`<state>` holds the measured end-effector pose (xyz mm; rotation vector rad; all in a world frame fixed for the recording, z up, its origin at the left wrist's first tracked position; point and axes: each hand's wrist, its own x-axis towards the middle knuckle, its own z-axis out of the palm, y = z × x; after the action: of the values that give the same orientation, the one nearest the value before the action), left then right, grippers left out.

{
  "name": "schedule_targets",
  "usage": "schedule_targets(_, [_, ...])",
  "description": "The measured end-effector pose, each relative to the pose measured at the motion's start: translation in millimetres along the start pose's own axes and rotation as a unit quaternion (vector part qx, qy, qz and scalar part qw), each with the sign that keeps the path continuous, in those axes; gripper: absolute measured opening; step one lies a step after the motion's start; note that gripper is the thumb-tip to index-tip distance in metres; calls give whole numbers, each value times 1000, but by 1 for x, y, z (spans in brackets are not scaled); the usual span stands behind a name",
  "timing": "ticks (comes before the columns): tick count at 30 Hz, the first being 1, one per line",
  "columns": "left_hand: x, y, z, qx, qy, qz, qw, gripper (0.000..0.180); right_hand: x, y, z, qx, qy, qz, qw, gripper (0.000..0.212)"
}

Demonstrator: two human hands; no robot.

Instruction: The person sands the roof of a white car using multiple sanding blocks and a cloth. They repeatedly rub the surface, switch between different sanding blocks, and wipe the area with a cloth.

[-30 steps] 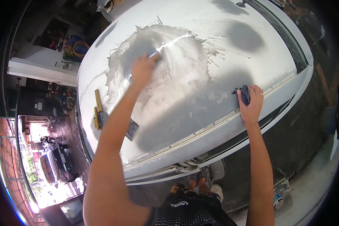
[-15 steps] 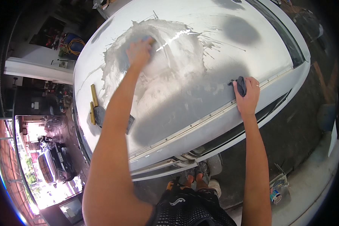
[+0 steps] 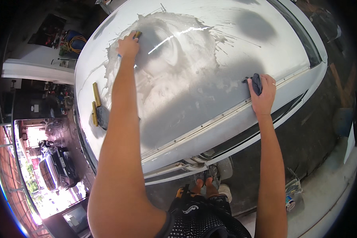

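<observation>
A white car roof spreads in front of me, with a rough-edged, wet-looking grey filler area. At the left part of that area, my left hand is closed over a sanding block pressed to the surface. Only its yellowish end and a bit of blue show; the fingers cover the rest. Near the roof's right edge, my right hand grips a bunched dark grey cloth and rests against the roof by the side rail.
Yellow strips and a dark grey flat piece lie on the roof's left side, partly behind my left arm. A metal trim rail runs along the near edge. A dark vehicle stands beyond, at the left. A can sits low at the right.
My left hand has slid left across the filler area with the sanding block, baring a grey patch and a bright streak. The right hand stays at nearly the same spot with the cloth.
</observation>
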<state>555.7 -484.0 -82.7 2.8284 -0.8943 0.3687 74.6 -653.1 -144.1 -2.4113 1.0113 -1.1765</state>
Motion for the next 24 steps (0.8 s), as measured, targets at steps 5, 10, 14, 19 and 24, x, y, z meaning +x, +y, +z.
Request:
schedule_targets(5, [-92,-5,37,-50,58,223,972,46,-4,14,-4,-25,-3,8,1000,32])
schedule_targets(10, [-45,-29,20,-49,6,218,975,45,1,5,-5,3,-4,8,1000,31])
schedule_targets(14, [45,0,33,12,17,76,997,39,-2,1,-1,6,-10,-1,1000,31])
schedule_targets(19, [-44,38,42,-66,13,229,971,41,0,16,-12,-28,-15,10,999,31])
schedule_targets(24, [17,13,51,0,32,203,979,41,3,4,-1,-4,-11,-10,1000,31])
